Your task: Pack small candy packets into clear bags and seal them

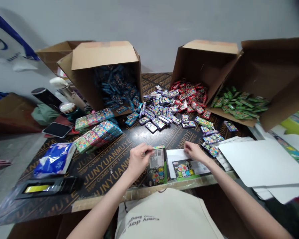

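My left hand (137, 158) is closed around the top of a small green printed carton (157, 169) standing upright at the table's front edge. My right hand (193, 150) rests with curled fingers on a flat unfolded carton sheet (186, 168) lying beside it, on top of white sheets. Just beyond my hands lies a heap of small purple packets (159, 111), with red packets (189, 94) behind it and green packets (239, 103) to the right. Whether the right fingers pinch anything is hidden.
Cardboard boxes lie tipped on their sides: one with blue packets (107, 71), one behind the red packets (204, 63), one with green (276, 73). Stacked colourful flat cartons (97, 131) sit left. A tissue pack (55, 159), tape dispenser (43, 187) and white boards (264, 162) flank me.
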